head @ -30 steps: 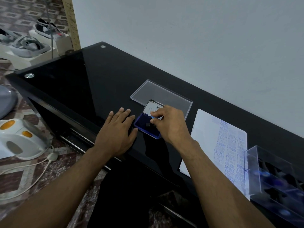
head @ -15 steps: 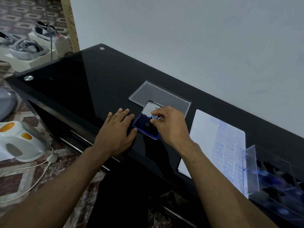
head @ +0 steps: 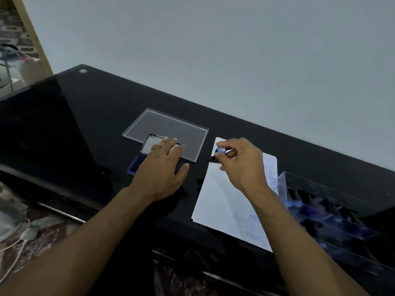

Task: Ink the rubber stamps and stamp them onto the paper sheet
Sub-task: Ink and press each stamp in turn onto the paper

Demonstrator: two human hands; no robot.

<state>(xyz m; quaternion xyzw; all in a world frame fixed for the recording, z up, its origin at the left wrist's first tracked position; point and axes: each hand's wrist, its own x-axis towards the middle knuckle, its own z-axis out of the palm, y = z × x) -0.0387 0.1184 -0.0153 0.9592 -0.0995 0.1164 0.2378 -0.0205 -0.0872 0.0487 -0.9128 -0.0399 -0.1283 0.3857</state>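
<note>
Right hand (head: 241, 165) is pinching a blue-capped stamp (head: 220, 151) over the paper sheet's (head: 222, 201) far corner. Left hand (head: 162, 169), fingers straight, is lying flat on the open ink pad (head: 136, 165). Clear box (head: 333, 214) on the tabletop (head: 89, 116) is holding more dark stamps, blurred.

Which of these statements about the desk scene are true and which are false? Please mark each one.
1. The right hand pinches a small stamp. True.
2. The stamp is over the ink pad. False: it is at the far corner of the paper sheet.
3. The left hand lies flat on the ink pad. True.
4. The paper sheet is blank. False: blue prints cover its right side.
5. The clear box stands left of the paper. False: it stands to the right.
</note>
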